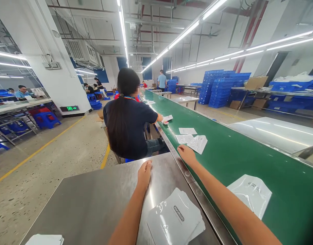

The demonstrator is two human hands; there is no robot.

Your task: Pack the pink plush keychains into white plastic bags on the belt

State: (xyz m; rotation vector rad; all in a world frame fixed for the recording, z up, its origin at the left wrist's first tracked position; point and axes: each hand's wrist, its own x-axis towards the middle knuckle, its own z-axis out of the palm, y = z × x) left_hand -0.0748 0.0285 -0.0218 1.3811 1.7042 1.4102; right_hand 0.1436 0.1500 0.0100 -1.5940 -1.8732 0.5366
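Observation:
My left hand (144, 174) is above the steel table (102, 194) near its far edge, fingers curled together, with nothing showing in them. Over the near edge of the green conveyor belt (238, 149) is my right hand (187, 155), its fingers also closed and no object visible in them. Just beyond it lie several white flat plastic packets (197, 144) on the belt. A stack of glossy white printed bags (171, 214) rests on the table between my forearms. Another small pile of white bags (258, 192) sits on the belt, partly behind my right forearm.
A seated co-worker (125, 119) in a dark shirt reaches onto the belt ahead, with a hand at a white packet (168, 118). White sheets or bags (45, 240) lie at the table's lower left corner. Blue crates (220, 88) are stacked beyond the belt.

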